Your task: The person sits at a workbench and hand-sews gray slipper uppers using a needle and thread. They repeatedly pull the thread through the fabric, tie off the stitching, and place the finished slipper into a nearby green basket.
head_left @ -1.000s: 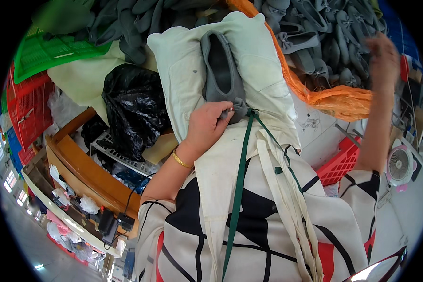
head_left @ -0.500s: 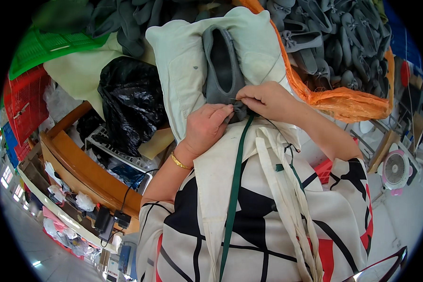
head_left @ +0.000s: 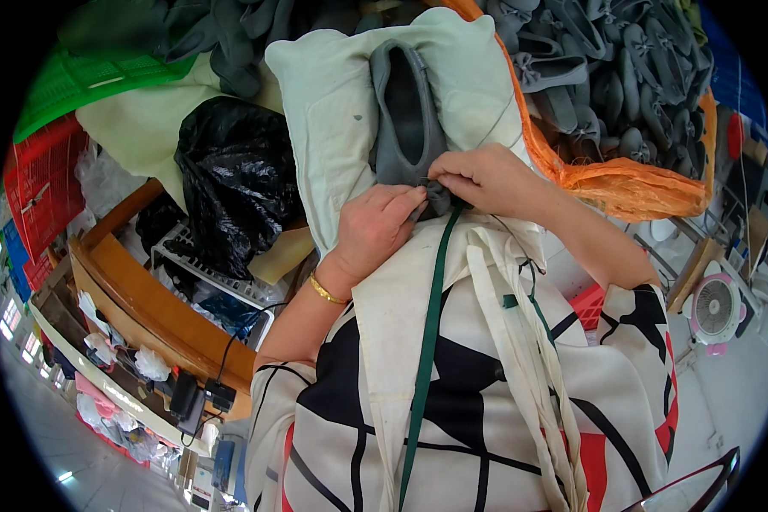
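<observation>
A grey flat shoe lies on a pale, stuffed cushion before me, its toe toward me. My left hand is closed at the toe, with thumb and fingers pinching the grey bow there. From the right, my right hand pinches a thin needle close above the bow. The fingertips of both hands nearly meet. My fingers hide part of the bow and most of the needle.
Many grey shoes fill an orange sack at the right. A black plastic bag and a curved wooden piece stand at the left. A green ribbon hangs down my front. A fan is at far right.
Both hands stay at the toe of the shoe with almost the same grip. The view has shifted very slightly; nothing else has visibly moved.
</observation>
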### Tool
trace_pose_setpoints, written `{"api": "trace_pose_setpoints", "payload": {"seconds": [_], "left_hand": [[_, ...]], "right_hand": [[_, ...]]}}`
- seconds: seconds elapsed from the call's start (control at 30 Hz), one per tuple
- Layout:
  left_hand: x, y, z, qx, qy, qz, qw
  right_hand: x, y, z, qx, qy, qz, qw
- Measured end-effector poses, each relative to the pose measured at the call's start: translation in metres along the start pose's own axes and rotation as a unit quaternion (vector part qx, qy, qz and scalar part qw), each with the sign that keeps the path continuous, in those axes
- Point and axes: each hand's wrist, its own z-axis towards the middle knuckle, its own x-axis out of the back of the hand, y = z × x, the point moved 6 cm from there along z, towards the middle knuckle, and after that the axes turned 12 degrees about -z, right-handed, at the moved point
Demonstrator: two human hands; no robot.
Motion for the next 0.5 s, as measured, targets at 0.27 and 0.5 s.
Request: {"api": "trace_pose_setpoints", "payload": {"seconds": [0.27, 0.5], "left_hand": [[-0.002, 0.0, -0.005, -0.013, 0.012, 0.021, 1.0], [-0.004, 0.005, -0.004, -0.019, -0.019, 0.078, 0.997]], "right_hand": [[-0.019, 0.002, 0.007, -0.045, -0.012, 0.04, 0.998], [-0.024, -0.008, 0.025, -0.053, -0.02, 0.022, 0.998]]}}
